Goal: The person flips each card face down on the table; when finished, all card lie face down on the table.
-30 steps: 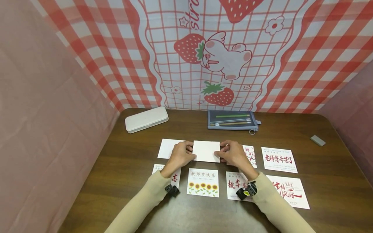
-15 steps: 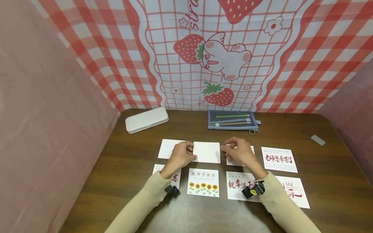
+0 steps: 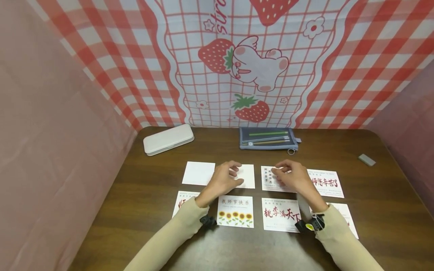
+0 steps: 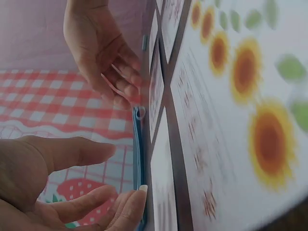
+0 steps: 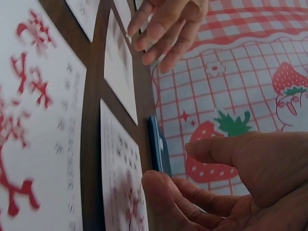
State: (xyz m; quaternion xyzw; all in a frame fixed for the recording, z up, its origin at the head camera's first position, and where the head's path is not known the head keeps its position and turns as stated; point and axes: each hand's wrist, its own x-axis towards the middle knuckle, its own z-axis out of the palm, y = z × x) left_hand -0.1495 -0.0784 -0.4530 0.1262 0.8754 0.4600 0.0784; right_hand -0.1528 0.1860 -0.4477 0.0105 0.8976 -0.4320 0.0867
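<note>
From where I stand, the blank white card (image 3: 246, 176) lies face down in the middle of the brown table (image 3: 373, 210), and it is the thing to steer by. The left hand (image 3: 225, 180) lies over that card's left part with its fingers loosely spread, fingertips touching the paper and hiding much of it; nothing is pinched. Just to the right of the blank card, the right hand (image 3: 294, 177) rests over a card with fine print (image 3: 269, 177), fingers relaxed and slightly bent, the tips on the paper, and I cannot tell whether any edge is lifted. Its wrist hides the left end of the red-lettered card (image 3: 327, 183) further right. Left of the blank card lies a second white card (image 3: 198, 173), fully in view. Nearer to the person than the blank card sits the sunflower card (image 3: 235, 211), with a card of bold red and black characters (image 3: 280, 215) to its right; the cards at both ends of that near row are largely covered by the beige sleeves. Beyond the blank card, toward the strawberry cloth, lie a blue pencil pouch (image 3: 269, 137) and a white case (image 3: 168, 139). A small grey eraser (image 3: 367, 160) sits far off to the right. The wrist views are blurred, showing only fingers and card edges.
</note>
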